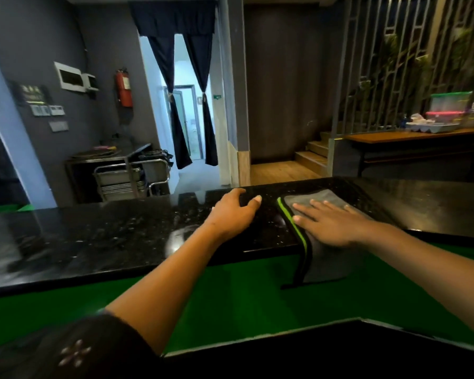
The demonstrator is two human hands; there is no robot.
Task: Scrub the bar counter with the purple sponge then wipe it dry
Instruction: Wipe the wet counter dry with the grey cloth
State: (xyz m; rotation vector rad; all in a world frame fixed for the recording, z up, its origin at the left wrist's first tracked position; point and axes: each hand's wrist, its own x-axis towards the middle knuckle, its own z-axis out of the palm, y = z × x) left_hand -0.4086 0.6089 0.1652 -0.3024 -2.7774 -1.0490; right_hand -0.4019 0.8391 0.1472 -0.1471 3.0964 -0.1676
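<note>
The black speckled bar counter [99, 236] runs across the view, glossy with pale reflections. A grey cloth with a green and black edge [316, 198] lies on it right of centre, and part of it hangs over the near edge. My right hand [331, 222] presses flat on this cloth with fingers spread. My left hand [234, 212] rests on the counter just left of the cloth, fingers curled down onto the stone, holding nothing. No purple sponge is in view.
A green lower panel [230, 302] sits below the counter's near edge. Beyond the counter stand a metal trolley [132, 176], a curtained doorway [186, 105], steps [312, 154] and a wooden table [411, 135] with plastic containers at the right.
</note>
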